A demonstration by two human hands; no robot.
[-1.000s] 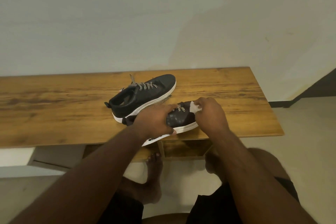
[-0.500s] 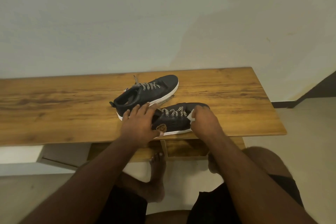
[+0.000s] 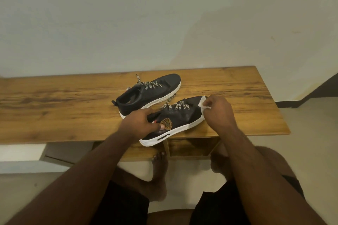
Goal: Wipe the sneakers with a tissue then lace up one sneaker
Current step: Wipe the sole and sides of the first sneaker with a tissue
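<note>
Two black sneakers with white soles and black-and-white patterned laces lie on a wooden table (image 3: 54, 111). The near sneaker (image 3: 180, 117) is tilted on its side at the table's front edge, its heel past the edge. My left hand (image 3: 140, 123) grips its heel and collar. My right hand (image 3: 218, 110) presses a white tissue (image 3: 202, 105) against its toe. The far sneaker (image 3: 150, 91) rests upright behind it, untouched, with one lace end loose.
A pale wall rises behind the table. Under the table sits a wooden shelf compartment (image 3: 190, 149). My bare feet (image 3: 160, 168) and knees are on the light floor below. A dark baseboard (image 3: 311, 95) runs at the right.
The near sneaker has been turned so its side badge and sole face me. My right hand with the tissue slid from the lace area to the toe. My left hand shifted to the heel.
</note>
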